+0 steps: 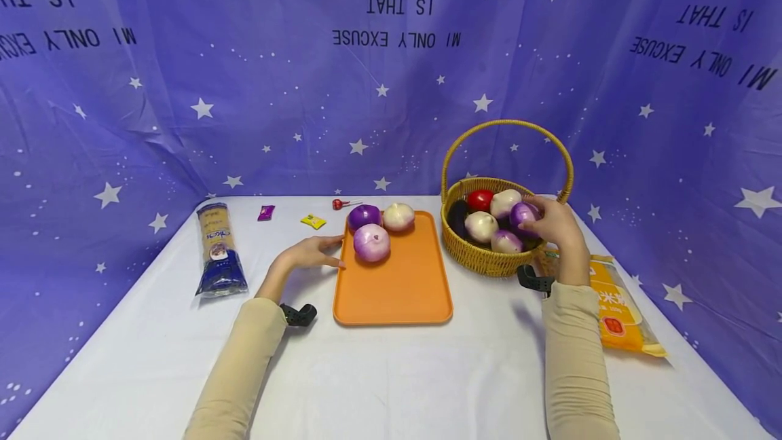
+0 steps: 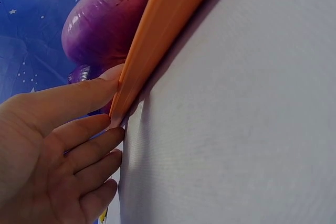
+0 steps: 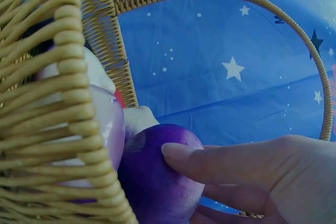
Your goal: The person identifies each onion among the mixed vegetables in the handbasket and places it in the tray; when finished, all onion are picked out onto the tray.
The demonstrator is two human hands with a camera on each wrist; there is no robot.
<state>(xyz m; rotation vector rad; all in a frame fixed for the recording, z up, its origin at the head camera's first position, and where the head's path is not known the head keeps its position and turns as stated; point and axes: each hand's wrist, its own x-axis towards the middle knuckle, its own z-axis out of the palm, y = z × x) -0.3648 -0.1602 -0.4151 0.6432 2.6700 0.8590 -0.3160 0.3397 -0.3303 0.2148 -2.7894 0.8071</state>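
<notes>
My left hand is at the left edge of an orange tray. Its thumb and fingertips touch the rim, the fingers fairly straight. On the tray's far left part lie a dark purple onion, a pale onion and a pink-purple onion. My right hand reaches over the right rim of a wicker basket. Thumb and fingers grip a purple onion there. Around it in the basket are white and purple-white onions, a red tomato-like thing and a dark eggplant-like thing.
A tall handle arches over the basket. Right of it, partly under the arm, lies an orange packet. At left lies a blue-and-clear noodle packet. Purple candy, yellow candy and a red lollipop lie behind the left hand.
</notes>
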